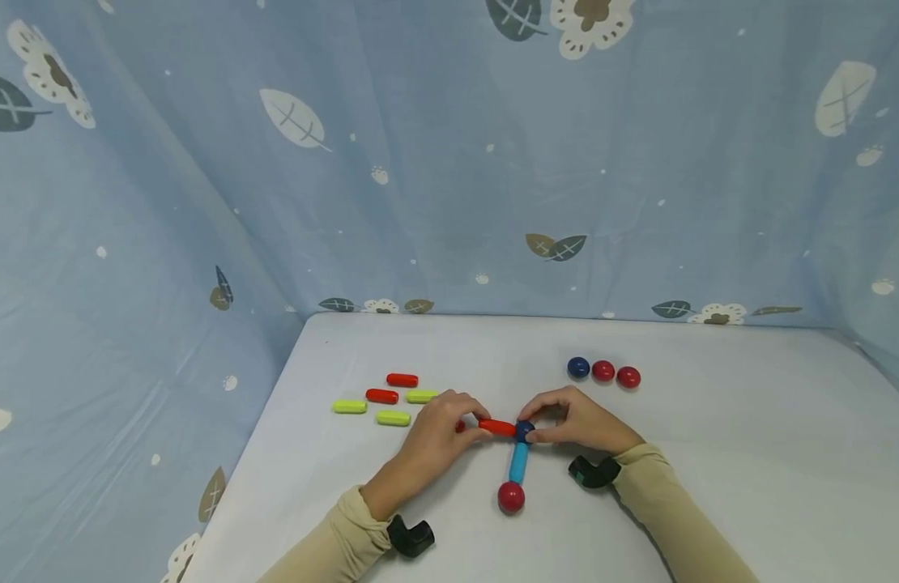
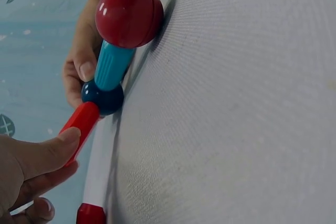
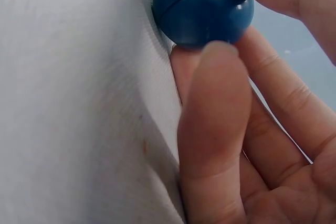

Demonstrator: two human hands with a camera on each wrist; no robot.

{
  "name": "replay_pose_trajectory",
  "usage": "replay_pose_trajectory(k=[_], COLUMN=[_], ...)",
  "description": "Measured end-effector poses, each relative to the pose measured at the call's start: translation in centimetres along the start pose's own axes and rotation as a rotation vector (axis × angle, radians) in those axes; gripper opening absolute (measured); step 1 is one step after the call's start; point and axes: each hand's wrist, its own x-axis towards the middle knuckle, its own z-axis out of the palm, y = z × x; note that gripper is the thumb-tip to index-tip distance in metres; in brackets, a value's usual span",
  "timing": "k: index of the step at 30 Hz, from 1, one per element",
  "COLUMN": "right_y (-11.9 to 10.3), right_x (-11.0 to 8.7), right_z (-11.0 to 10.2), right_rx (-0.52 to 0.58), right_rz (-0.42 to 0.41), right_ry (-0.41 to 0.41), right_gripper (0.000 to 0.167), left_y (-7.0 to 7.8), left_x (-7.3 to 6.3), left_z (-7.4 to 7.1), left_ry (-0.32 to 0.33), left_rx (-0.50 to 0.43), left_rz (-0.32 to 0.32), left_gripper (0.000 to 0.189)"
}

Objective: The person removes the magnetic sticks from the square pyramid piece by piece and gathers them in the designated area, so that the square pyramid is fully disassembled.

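My left hand (image 1: 436,436) pinches a red rod (image 1: 498,427) between thumb and fingers. One end of that rod meets a dark blue ball (image 1: 524,431), which my right hand (image 1: 586,423) holds by thumb and fingertips. From the same ball a light blue rod (image 1: 518,463) runs toward me to a larger-looking red ball (image 1: 511,498) on the table. The left wrist view shows the red rod (image 2: 84,121) touching the blue ball (image 2: 103,98). Close up in the right wrist view, the thumb presses against the blue ball (image 3: 205,11).
Left of the hands lie several loose rods, among them a red rod (image 1: 382,396) and a yellow-green rod (image 1: 394,418). A blue ball (image 1: 578,368) and two red balls, one here (image 1: 603,372), sit in a row farther back. Patterned blue cloth (image 1: 449,162) hangs behind the white table (image 1: 748,453).
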Motion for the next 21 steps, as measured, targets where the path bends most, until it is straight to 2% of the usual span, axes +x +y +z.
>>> replay_pose_trajectory(k=[21], right_y=[-0.01], right_x=[0.05], right_z=[0.14], right_rx=[-0.016], right_rz=[-0.005], right_ry=[-0.008], right_gripper=[0.026], left_y=[-0.09], left_x=[0.01], left_z=[0.3], left_ry=[0.014], left_rx=[0.006], left_rz=[0.013], left_gripper=[0.021])
